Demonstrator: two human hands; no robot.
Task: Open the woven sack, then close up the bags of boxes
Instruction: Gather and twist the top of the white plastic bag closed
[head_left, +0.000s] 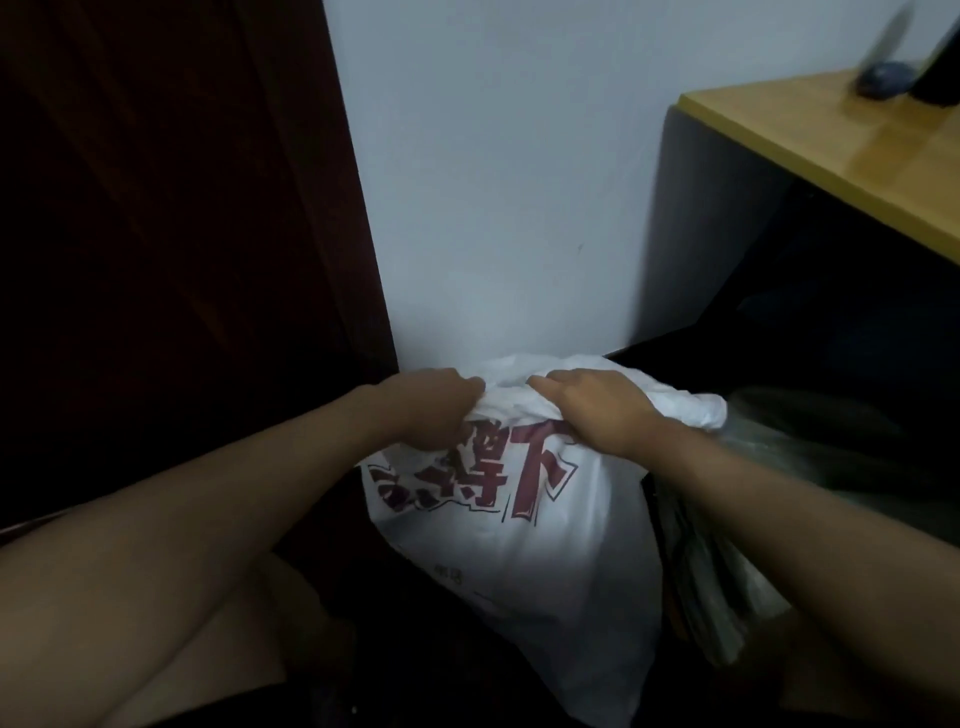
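Note:
A white woven sack (524, 551) with large dark-red printed characters stands upright on the floor against a pale wall. Its top is bunched and crumpled. My left hand (426, 408) grips the bunched top on the left side, fingers curled into the fabric. My right hand (597, 410) clasps the top on the right side, thumb pointing toward the left hand. Both forearms reach in from the bottom corners. What the sack holds is hidden.
A dark brown door (171, 218) fills the left. A wooden-topped desk (831, 140) stands at the right with a dark space beneath. A clear plastic bag (810, 436) and flat stacked packets (711, 592) lie right of the sack. My knee (234, 644) is low left.

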